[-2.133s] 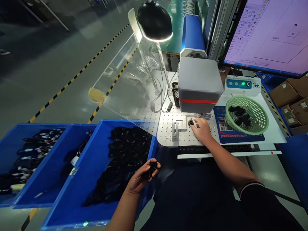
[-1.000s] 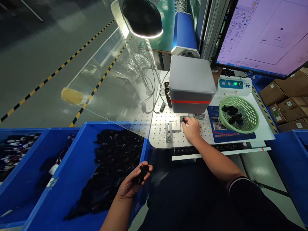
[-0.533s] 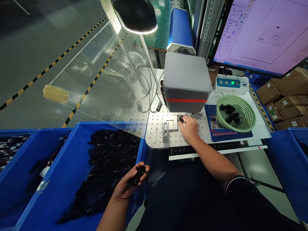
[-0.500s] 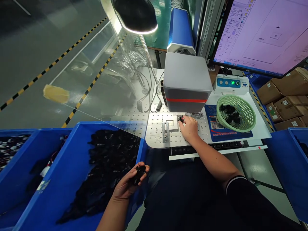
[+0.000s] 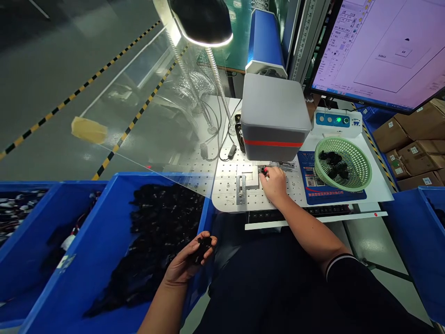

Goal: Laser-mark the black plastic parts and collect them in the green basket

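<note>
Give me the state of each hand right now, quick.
Left hand: closed around a small black plastic part.
Right hand: fingertips pinching a small black part on the perforated white plate under the grey marking head.

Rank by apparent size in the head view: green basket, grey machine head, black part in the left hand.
1. Grey machine head
2. Green basket
3. Black part in the left hand, though nearest the camera

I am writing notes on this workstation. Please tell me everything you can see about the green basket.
The green basket is round and shallow, seemingly plastic, its wall an open lattice. It sits upright on the white worktop, partly over a blue printed mat, right of the grey machine head. Several small black parts lie inside. No hand touches it.
</note>
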